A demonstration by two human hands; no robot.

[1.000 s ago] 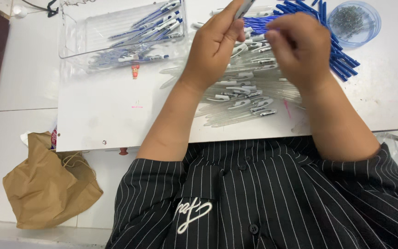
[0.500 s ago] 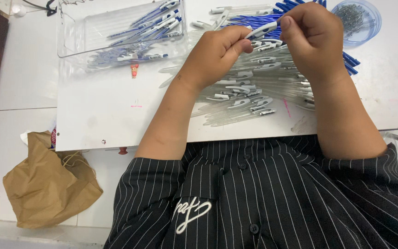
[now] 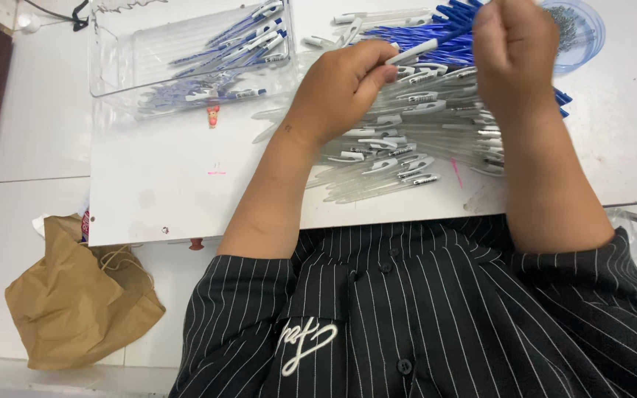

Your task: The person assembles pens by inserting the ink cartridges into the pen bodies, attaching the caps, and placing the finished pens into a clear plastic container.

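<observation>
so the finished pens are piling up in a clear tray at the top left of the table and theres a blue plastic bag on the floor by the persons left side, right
Not quite: the bag on the floor is crumpled brown paper, not blue plastic, as the head view shows. The rest holds: assembled pens lie in the clear tray at the top left of the table.

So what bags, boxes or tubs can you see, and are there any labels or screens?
Brown paper bag: on the floor at lower left, crumpled, with string handles.
Clear plastic tray: on the white table at upper left, rectangular, holding blue and white pens.
Round clear tub: upper right, bluish rim, small metal bits inside.
Printed bands: small dark marks on the clear pen barrels piled in the middle.
Screens or signs: none.
</observation>
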